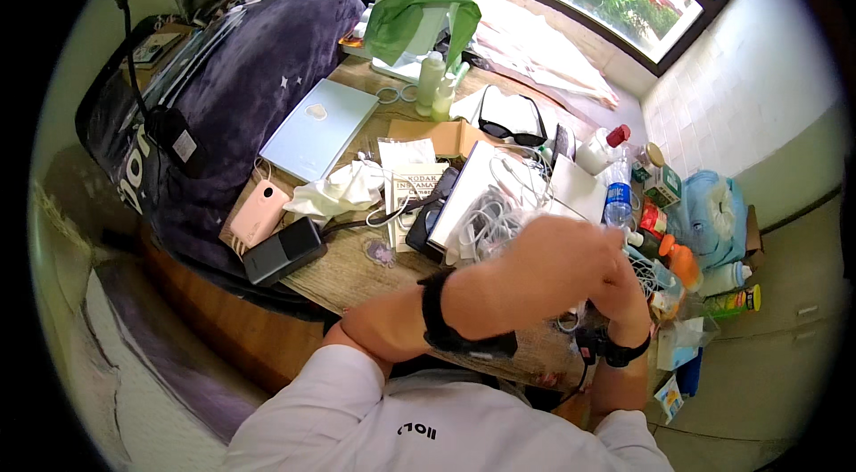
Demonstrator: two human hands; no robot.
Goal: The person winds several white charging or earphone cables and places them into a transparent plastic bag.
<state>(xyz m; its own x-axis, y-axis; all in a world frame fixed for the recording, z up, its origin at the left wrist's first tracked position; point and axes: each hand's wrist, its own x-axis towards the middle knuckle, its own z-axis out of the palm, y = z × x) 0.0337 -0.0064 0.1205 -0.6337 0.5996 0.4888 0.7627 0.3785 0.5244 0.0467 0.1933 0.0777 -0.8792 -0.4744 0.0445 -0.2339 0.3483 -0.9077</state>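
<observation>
My left hand (548,262) reaches across to the right, its back toward me and its fingers curled closed. It meets my right hand (621,289), whose fingers are bent and partly hidden behind it. What the two hands hold between them, if anything, is hidden. Just beyond the left hand lies a bundle of grey-white cables (486,222) on a white box (464,191). More thin cables (644,274) lie right of the hands. A clear water bottle (617,196) with a blue label stands behind them. Both wrists wear black bands.
Farther left on the wooden table (343,271) are a black power bank (283,253), a pink power bank (259,212), crumpled white tissue (337,191) and a pale blue laptop (319,131). Sunglasses (511,130) lie at the back. Bottles and a blue plastic pack (713,227) crowd the right side.
</observation>
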